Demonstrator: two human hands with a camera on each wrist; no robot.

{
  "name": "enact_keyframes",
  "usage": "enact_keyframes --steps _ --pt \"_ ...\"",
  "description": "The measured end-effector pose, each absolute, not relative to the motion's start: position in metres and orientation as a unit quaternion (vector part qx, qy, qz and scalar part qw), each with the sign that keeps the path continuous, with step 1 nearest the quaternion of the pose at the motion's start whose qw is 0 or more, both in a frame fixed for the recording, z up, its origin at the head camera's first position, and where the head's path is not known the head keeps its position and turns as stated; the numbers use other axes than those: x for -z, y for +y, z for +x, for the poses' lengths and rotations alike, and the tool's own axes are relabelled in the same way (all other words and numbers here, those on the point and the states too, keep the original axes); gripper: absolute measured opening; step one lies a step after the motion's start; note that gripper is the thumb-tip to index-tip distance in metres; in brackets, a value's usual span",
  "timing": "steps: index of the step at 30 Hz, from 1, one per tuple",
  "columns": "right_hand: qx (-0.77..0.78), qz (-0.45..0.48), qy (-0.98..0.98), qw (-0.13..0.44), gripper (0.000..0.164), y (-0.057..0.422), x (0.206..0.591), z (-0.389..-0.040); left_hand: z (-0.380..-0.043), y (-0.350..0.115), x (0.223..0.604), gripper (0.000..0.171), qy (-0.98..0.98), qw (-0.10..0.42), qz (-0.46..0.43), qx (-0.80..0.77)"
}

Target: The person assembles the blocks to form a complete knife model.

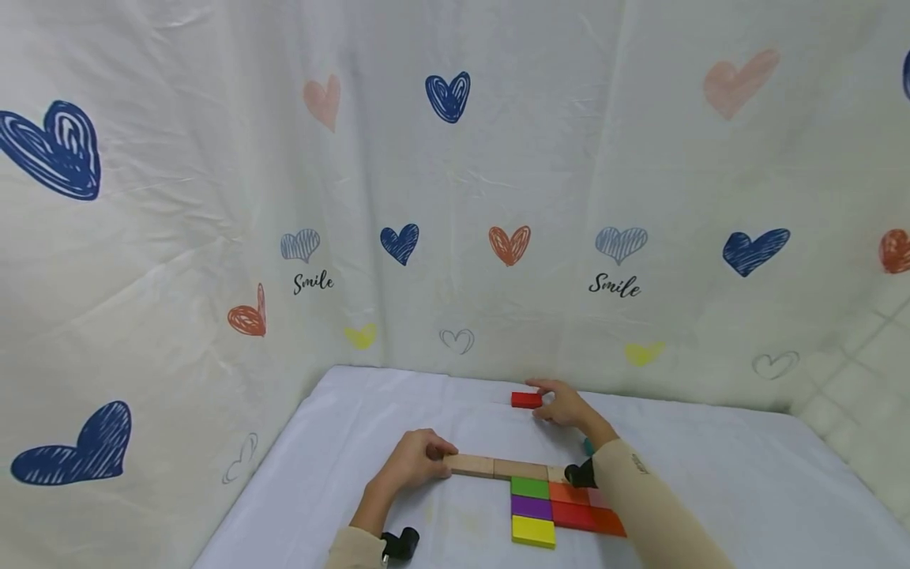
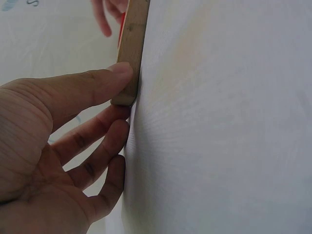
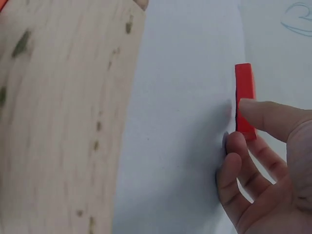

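My left hand [image 1: 415, 460] pinches the left end of a plain wooden block [image 1: 471, 465] between thumb and fingers. That block lies on the table at the end of a row, its right end against a second wooden block [image 1: 521, 470]. Farther back, my right hand [image 1: 566, 406] holds a small red block [image 1: 525, 401] by its right end. In the right wrist view the thumb lies on the near face of the red block [image 3: 246, 114], with fingers behind and below it. The right sleeve and wrist camera partly hide a third wooden block [image 1: 557, 473].
Below the wooden row lie green [image 1: 530, 488], purple [image 1: 531, 507] and yellow [image 1: 533, 532] blocks in a column. Orange [image 1: 569, 494] and red [image 1: 573, 516] blocks adjoin them, partly under the right sleeve. A teal piece [image 1: 588, 446] shows beside that forearm. A heart-printed curtain [image 1: 554, 182] borders the white table [image 1: 398, 403].
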State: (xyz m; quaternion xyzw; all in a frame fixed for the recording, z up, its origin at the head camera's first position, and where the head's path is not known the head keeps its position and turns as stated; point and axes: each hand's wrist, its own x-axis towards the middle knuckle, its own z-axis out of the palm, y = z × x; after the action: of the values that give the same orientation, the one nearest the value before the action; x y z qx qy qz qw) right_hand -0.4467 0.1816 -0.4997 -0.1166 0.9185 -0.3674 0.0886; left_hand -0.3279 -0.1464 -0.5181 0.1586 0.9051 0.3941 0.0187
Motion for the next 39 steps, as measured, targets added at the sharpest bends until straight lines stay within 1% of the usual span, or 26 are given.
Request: enact_keyframes --steps 8,13,17,23,32,39 --pt "0.332 -0.108 0.935 0.068 0.05 0.176 0.503 -0.447 -0.327 -0.146 0.518 0.029 0.905 0.019 0.154 -0.396" --pt "0.328 -0.114 0.934 0.084 0.047 0.183 0.496 -0.443 -0.328 -0.144 0.517 0.03 0.905 0.017 0.154 -0.397" --pt "0.335 -0.129 0.928 0.096 0.047 0.189 0.49 -0.438 -0.328 -0.144 0.516 0.03 0.905 0.014 0.158 -0.394" --pt "0.345 -0.164 0.919 0.095 0.045 0.196 0.485 -0.428 -0.328 -0.145 0.516 0.029 0.906 0.018 0.158 -0.392" --pt "0.384 -0.171 0.9 0.114 0.045 0.202 0.469 -0.405 -0.328 -0.146 0.516 0.029 0.906 0.02 0.158 -0.391" --pt "0.4 -0.174 0.892 0.118 0.044 0.212 0.465 -0.385 -0.327 -0.146 0.516 0.029 0.906 0.016 0.164 -0.391"
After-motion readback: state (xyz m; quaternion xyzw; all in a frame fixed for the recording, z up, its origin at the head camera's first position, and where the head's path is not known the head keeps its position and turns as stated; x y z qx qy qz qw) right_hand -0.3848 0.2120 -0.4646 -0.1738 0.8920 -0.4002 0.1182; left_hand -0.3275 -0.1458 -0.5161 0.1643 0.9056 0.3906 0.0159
